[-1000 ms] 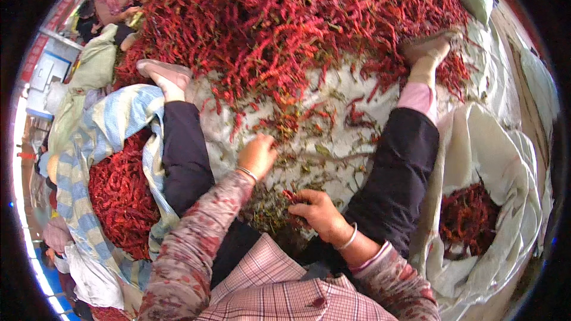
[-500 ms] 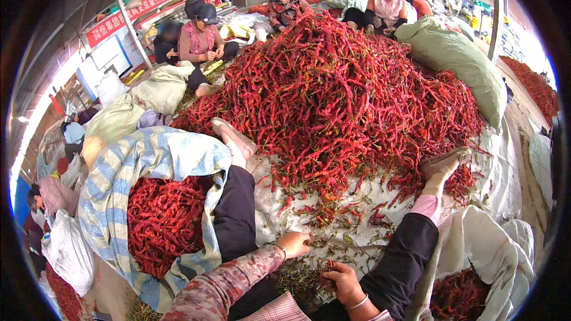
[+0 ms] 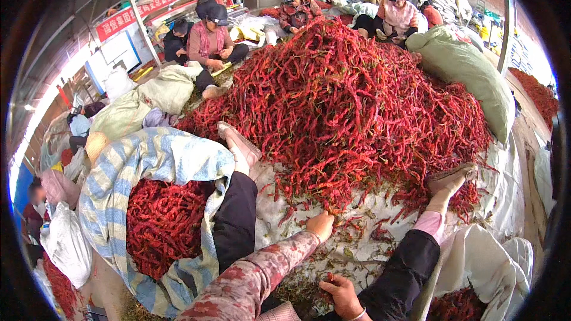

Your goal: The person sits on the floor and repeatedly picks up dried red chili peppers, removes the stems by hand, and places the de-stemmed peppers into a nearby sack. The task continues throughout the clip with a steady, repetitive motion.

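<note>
A large heap of dried red chili peppers (image 3: 357, 107) rises in front of me. My left hand (image 3: 321, 226) reaches out to its near edge, where loose peppers and stems lie. The back of that hand faces up, and its fingers are mostly hidden. Closer to my body, my right hand (image 3: 343, 296) is closed, with a bit of red chili pepper (image 3: 330, 276) showing at its fingertips. Under and around it lies a scatter of green-brown stems (image 3: 294, 291) on the white sheet (image 3: 270, 211).
At my left stands a blue-and-white striped sack (image 3: 101, 202) full of red chilies. A white sack (image 3: 470, 249) with darker chilies is at my right. My outstretched legs flank the sheet. A stuffed pale green sack (image 3: 470, 71) leans on the heap; several people sit beyond.
My left hand has moved forward from the stems to the near edge of the heap. The right hand stays low, close to my body, still closed.
</note>
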{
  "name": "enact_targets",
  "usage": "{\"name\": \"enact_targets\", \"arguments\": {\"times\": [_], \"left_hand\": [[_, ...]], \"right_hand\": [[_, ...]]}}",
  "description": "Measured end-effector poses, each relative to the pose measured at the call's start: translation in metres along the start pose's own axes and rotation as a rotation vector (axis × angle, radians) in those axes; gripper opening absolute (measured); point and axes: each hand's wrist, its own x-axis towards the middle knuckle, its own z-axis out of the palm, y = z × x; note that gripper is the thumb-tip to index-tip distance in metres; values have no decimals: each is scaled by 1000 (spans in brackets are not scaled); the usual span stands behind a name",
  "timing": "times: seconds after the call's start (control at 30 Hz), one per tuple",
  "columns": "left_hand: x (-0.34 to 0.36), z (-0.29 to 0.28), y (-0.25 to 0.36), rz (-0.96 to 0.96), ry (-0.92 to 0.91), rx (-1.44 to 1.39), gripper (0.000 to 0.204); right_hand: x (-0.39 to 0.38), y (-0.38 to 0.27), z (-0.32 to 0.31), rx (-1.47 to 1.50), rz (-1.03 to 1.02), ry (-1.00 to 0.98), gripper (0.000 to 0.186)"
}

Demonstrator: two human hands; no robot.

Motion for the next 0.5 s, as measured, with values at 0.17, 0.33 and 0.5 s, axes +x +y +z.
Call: {"name": "enact_targets", "arguments": {"times": [0.17, 0.33, 0.5], "left_hand": [[-12, -1, -10, 8, 104, -75, 14], [-18, -17, -11, 25, 33, -165, 17], [-42, -17, -50, 28, 172, -540, 17]], "right_hand": [[5, 2, -1, -9, -2, 15, 10], [-3, -5, -4, -88, -32, 60, 10], [22, 25, -7, -94, -143, 20, 8]]}}
